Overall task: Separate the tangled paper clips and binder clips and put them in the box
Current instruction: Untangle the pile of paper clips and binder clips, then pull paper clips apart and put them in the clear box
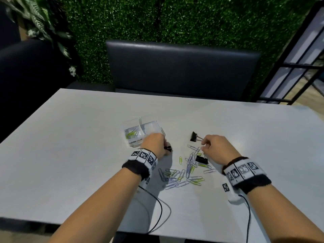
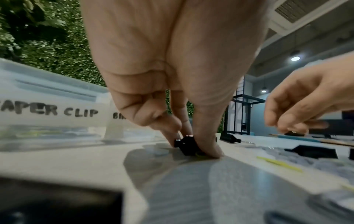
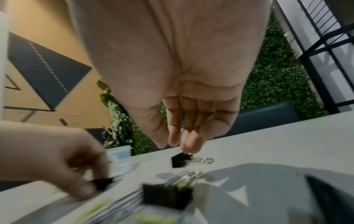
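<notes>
A clear two-part box (image 1: 133,143) stands mid-table; its left part, labelled PAPER CLIP (image 2: 47,112), holds several paper clips. Just right of the box, my left hand (image 1: 165,146) pinches a small black binder clip (image 2: 188,145) between thumb and fingers, down on the table. My right hand (image 1: 204,144) hangs with relaxed fingers (image 3: 188,145) over a second binder clip (image 3: 181,161) that lies on the table, and holds nothing. A third binder clip (image 1: 201,159) sits in the tangled pile of silver and green paper clips (image 1: 182,174) between my wrists.
The white table (image 1: 245,130) has bare surface all around the pile. Two black cables (image 1: 157,204) trail from my wristbands toward the near edge. A dark padded bench (image 1: 182,67) and a green hedge wall stand behind the table.
</notes>
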